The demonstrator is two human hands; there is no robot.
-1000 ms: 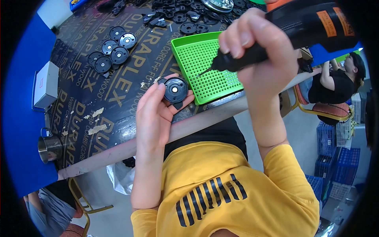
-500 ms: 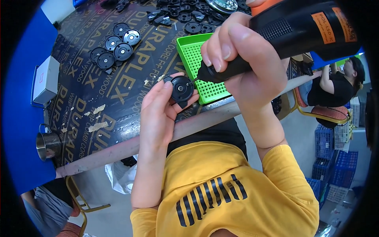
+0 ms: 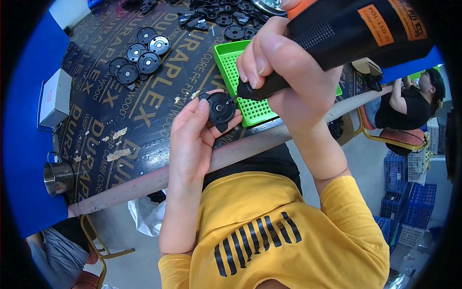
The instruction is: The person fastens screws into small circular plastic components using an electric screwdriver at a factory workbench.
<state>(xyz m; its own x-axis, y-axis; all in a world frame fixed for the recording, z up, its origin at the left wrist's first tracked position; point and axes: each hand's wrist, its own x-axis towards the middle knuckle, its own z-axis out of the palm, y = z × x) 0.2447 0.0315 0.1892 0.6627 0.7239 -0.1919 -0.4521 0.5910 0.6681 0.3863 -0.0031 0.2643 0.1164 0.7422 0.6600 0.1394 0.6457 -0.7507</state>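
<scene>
The left hand (image 3: pixel 193 127) grips a black disc (image 3: pixel 223 111) between its fingers, the right hand (image 3: pixel 301 72) a screwdriver (image 3: pixel 332 41) jutting past its fingertips.

So this was the left head cam, a fisheye worn up top and aimed steeply down, wide enough that black rounded off the corners. The wearer's own yellow short-sleeved T-shirt with black stripes (image 3: pixel 250 197) filled the bottom middle; the dark glossy tabletop with gold lettering (image 3: pixel 161 137) spread across the upper left. The bare left hand (image 3: pixel 190 127) and bare right hand (image 3: pixel 301 72) were both pretty close (the right looked nearer the lens). Out right, it reached a seated person in a black top (image 3: pixel 403 110), well beyond the table.
</scene>
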